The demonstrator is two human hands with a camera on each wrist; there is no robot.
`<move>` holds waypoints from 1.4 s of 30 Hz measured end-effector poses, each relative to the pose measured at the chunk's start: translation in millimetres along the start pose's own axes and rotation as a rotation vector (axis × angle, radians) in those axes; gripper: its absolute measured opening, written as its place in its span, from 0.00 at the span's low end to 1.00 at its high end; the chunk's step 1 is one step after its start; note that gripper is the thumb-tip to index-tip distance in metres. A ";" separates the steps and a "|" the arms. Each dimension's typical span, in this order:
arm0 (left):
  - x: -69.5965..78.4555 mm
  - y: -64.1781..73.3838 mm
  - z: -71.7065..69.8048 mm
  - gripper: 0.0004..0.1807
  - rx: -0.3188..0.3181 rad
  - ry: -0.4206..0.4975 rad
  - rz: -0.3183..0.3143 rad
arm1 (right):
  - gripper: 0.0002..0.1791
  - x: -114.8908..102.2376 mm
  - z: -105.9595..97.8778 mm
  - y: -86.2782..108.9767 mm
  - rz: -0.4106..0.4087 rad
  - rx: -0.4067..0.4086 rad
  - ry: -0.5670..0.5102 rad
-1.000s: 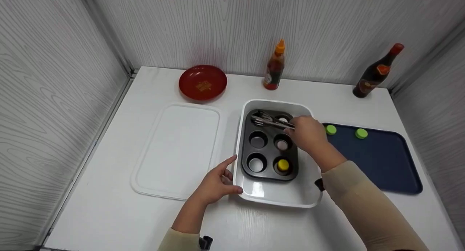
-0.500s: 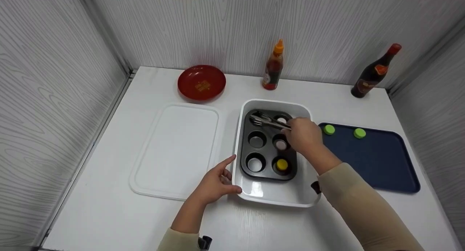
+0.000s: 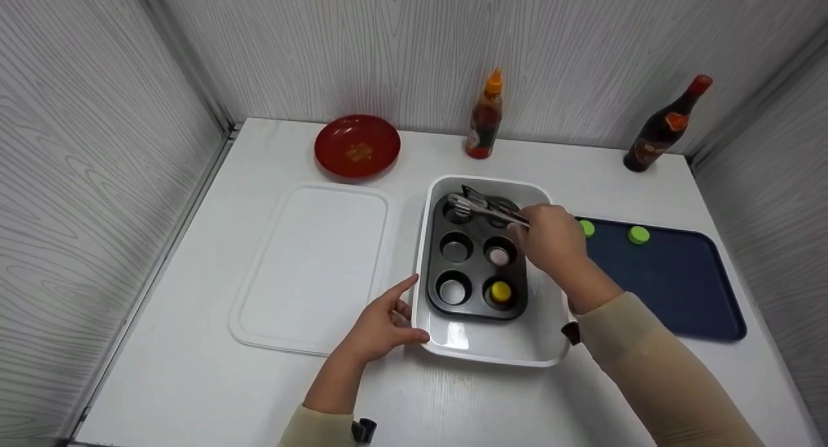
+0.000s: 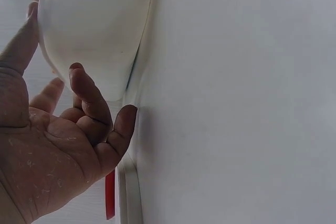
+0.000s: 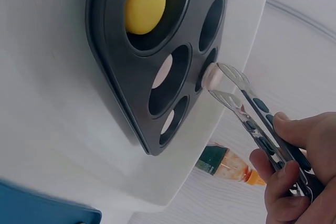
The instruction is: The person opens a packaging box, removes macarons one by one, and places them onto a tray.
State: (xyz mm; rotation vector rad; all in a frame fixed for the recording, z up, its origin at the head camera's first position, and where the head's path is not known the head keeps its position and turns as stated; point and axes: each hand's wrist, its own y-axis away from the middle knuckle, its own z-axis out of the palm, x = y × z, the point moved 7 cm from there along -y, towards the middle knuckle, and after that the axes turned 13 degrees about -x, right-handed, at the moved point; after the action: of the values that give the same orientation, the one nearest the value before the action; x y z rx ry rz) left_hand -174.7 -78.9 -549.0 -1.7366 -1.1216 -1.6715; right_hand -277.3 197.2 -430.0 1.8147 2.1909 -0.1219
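Note:
In the head view my right hand (image 3: 553,237) grips metal tongs (image 3: 488,211) over the far cups of a dark muffin tin (image 3: 477,266). The right wrist view shows the tong tips spread apart at a pale round piece (image 5: 211,77), right at the rim of the far left cup. A yellow round piece (image 3: 501,292) sits in the near right cup; a pale pink one (image 3: 499,256) lies in the middle right cup. The tin stands inside a white tub (image 3: 491,360). My left hand (image 3: 378,327) touches the tub's near left corner with thumb and index finger, other fingers loosely bent.
A white flat board (image 3: 314,266) lies left of the tub. To the right is a dark blue tray (image 3: 673,285) with green round pieces (image 3: 638,235) on it. Behind stand a red plate (image 3: 358,146), a sauce bottle (image 3: 485,120) and a dark bottle (image 3: 663,130).
The tongs have risen slightly and their tips have spread apart over the far cups; my right hand has shifted a little to the right. My left hand stays at the tub's corner.

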 end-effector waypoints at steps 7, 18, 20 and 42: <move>-2.0 0.5 -0.8 0.58 0.001 -0.008 -0.009 | 0.10 5.8 -13.4 11.7 -0.024 0.062 0.004; -2.6 2.0 -1.0 0.58 0.019 0.004 -0.017 | 0.12 25.1 -31.8 32.6 -0.049 0.130 -0.005; -3.1 2.3 -1.2 0.58 0.021 -0.006 -0.020 | 0.12 29.0 -35.3 36.4 -0.051 0.140 -0.007; -0.5 2.4 -0.3 0.57 0.019 -0.053 -0.022 | 0.19 98.8 -80.5 80.9 0.067 0.194 0.069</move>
State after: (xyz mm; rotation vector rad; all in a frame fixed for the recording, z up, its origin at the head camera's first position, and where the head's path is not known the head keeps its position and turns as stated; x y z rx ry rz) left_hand -172.8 -80.5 -549.0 -1.7720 -1.1803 -1.6310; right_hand -228.4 327.2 -370.9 2.0221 2.2293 -0.2689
